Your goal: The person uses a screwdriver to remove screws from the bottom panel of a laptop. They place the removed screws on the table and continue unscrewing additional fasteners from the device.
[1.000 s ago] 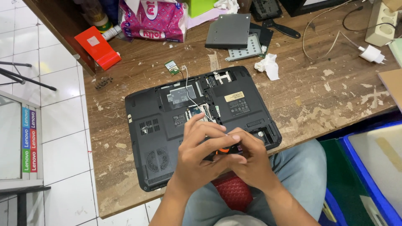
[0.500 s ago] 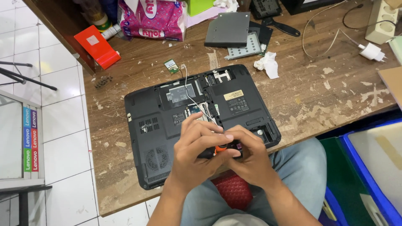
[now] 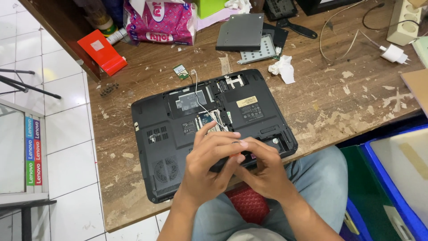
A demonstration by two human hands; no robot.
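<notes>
Nearest: my left hand [image 3: 209, 167] and right hand [image 3: 263, 172], fingers closed together on a small black-and-orange part, unidentifiable, at the near edge of the upturned black plastic laptop [image 3: 178, 134]. Step, I judge: loosening. Beyond, on the scuffed wooden counter [image 3: 356, 102]: grey drive [image 3: 240, 31], crumpled white tissue [image 3: 283, 69].

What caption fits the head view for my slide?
Left hand and right hand grip a small orange-tipped tool over an overturned, opened black laptop on a worn wooden table.
</notes>
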